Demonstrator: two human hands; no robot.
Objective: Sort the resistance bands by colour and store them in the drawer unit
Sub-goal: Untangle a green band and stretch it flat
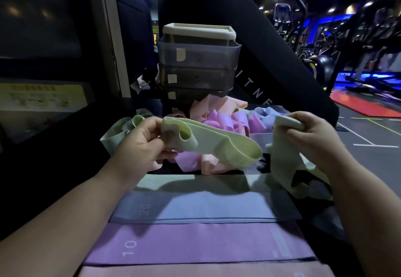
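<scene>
I count two pale green bands, one in each grip. My left grip pinches the first green band between thumb and curled fingers. It is a wide, soft loop folded over itself, held level above the surface. My right grip is closed around the top of the second green band, which hangs down limp and twisted.

Below my hands lie four flat stacks, side by side: a green stack, a blue stack marked 20, a purple stack marked 10, and a pink stack.

Beyond them sits a loose heap of pink, purple, blue and green bands, too tangled to count. Just behind it stands the drawer unit, with at least three grey drawers, each with a pale label, under a cream top.
</scene>
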